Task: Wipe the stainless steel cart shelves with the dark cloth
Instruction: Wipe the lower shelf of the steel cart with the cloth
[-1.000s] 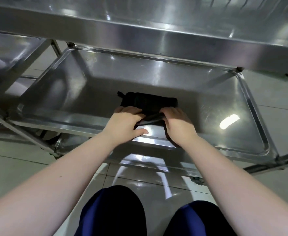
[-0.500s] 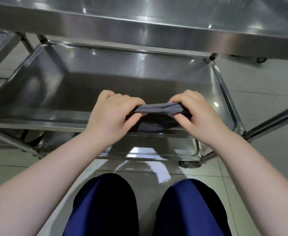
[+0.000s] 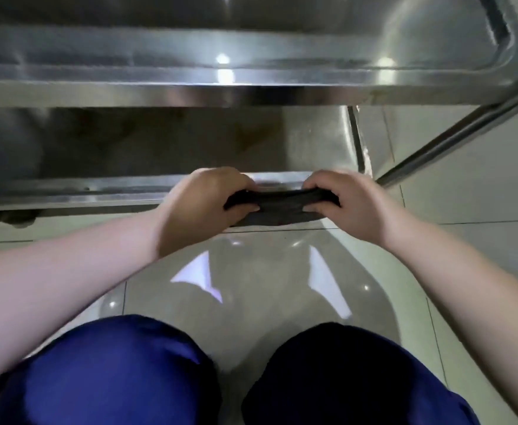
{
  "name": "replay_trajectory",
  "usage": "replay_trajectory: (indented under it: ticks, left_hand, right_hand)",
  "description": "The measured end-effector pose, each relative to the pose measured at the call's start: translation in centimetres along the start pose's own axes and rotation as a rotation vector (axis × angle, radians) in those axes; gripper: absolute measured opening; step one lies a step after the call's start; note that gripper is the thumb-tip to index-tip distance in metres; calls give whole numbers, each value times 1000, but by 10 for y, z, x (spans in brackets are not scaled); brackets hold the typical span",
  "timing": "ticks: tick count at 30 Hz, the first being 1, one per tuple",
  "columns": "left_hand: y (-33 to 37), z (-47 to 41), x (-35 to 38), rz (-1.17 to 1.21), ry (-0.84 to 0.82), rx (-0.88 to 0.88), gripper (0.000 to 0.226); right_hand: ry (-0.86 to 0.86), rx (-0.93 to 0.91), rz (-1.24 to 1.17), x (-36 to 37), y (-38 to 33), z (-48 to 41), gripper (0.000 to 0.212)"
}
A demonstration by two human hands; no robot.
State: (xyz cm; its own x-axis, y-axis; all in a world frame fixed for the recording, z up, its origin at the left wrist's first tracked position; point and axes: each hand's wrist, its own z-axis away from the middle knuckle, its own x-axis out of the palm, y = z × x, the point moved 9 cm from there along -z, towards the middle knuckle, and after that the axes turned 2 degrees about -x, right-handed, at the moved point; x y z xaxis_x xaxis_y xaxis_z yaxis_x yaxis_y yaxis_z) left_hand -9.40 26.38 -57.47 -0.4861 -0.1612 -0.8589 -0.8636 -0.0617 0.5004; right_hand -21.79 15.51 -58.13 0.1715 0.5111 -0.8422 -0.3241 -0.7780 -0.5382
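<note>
Lifted off the shelf pan where it lay a second ago, and now carried lower and closer to the body: dark cloth [image 3: 277, 204], bunched into a taut band. Clamped at one end by left hand [image 3: 202, 204], fingers curled over the top and thumb beneath; clamped the same way at the other end by right hand [image 3: 352, 204]; nothing else held. Hangs just at the near rim of the lower shelf [image 3: 98, 191], below the upper shelf [image 3: 159, 93]; contact with the rim not possible to tell. To the right, slanting cart leg [image 3: 454, 139]; below, glossy tiled floor [image 3: 282, 286] and two knees [image 3: 113, 372] in blue, suggesting a crouch. Judged stage: between strokes, with the cloth being refolded or tightened rather than pressed flat on steel. Judged progress: partial at best, since no pan shows the cloth on it and nothing proves any surface finished. Brownish marks on the lower pan, whether stain or reflection unclear. Probably left to do: lower shelf pan and rim, and perhaps the rest.
</note>
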Motion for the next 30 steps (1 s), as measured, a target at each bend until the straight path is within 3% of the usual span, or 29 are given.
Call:
replay_trajectory:
  ticks: [5,8,11,12,15,18,22,25,27,30]
  left_hand:
    - [-46,-19,62,82,-38,-80,17]
    - [-58,-49,55,153,53,-137,7]
    - [-66,-84,36,117,181,-305,12]
    - [-60,-96,30,84,227,-277,3]
    - [-35,-118,15,-37,358,-174,20]
    - [-31,-114,47,-90,332,-157,22]
    - [-41,-94,139,-328,-3,-19,21]
    - [-50,-76,164,-326,-55,36,37]
    - [-66,-79,152,-229,57,-59,44]
    - [-128,-97,143,-219,110,-421,51]
  right_hand:
    - [317,66,39,33,46,0,13]
    - [425,141,-21,27,71,-14,7]
    - [522,223,-129,-2,94,-36,13]
    - [570,209,-133,-17,96,-43,13]
    - [716,179,-20,-51,103,-52,16]
    - [664,213,48,-32,129,-49,25]
    - [342,254,122,53,161,-25,40]
    - [300,194,155,85,169,1,48]
    - [352,189,158,79,167,0,44]
    - [296,219,198,77,152,-34,42]
